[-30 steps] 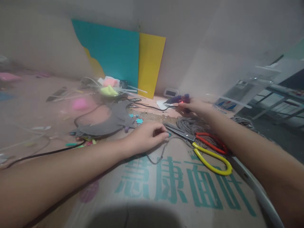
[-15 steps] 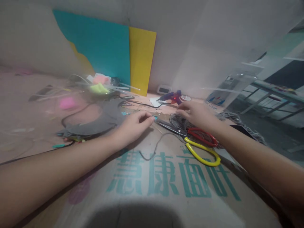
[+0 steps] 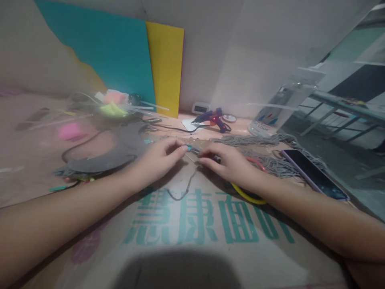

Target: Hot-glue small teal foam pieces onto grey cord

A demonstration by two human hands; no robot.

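Observation:
My left hand [image 3: 162, 160] pinches a small teal piece [image 3: 189, 148] between thumb and fingertips. A thin pale stick [image 3: 190, 159] slants down just beyond those fingertips. My right hand [image 3: 228, 164] has its thumb and index finger drawn together close to the left fingertips; what lies between them is too small to make out. Under the right hand lie scissors, their yellow handle [image 3: 248, 197] and red handle [image 3: 255, 162] partly hidden by the hand and wrist. A loose grey cord [image 3: 187, 190] curls on the printed board below both hands.
Behind the hands lies a blue glue gun [image 3: 210, 117] with a red light. Grey cord bundles [image 3: 270, 140], a phone [image 3: 315, 174] and a clear bottle [image 3: 279, 104] are at right. A curved grey piece [image 3: 105, 158] and a pink lump [image 3: 71, 131] lie left. Teal board [image 3: 111, 52] leans against the wall.
My right hand has moved left and down from above the cord bundle to beside my left fingertips, now covering much of the scissors. The view has shifted, uncovering the phone.

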